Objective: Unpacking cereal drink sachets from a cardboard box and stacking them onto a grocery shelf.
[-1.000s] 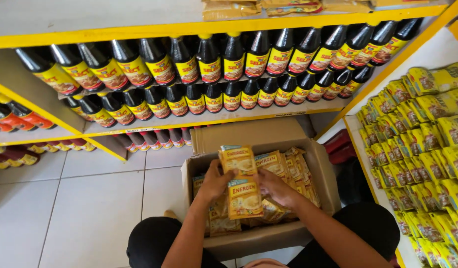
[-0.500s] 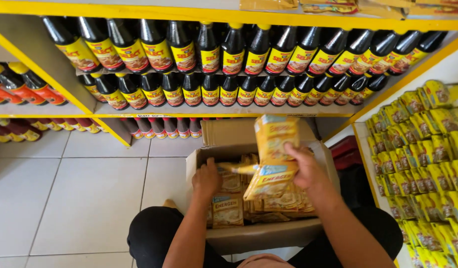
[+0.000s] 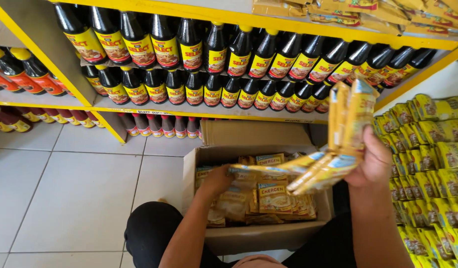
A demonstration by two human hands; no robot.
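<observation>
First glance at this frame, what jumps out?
The right hand, raised at right of centre, holds a folded strip of yellow sachets that trails down to the left hand over the open brown cardboard box of more sachets. Behind, rows of dark sauce bottles with yellow caps fill the yellow shelves, and yellow packets line the rack at right.
</observation>
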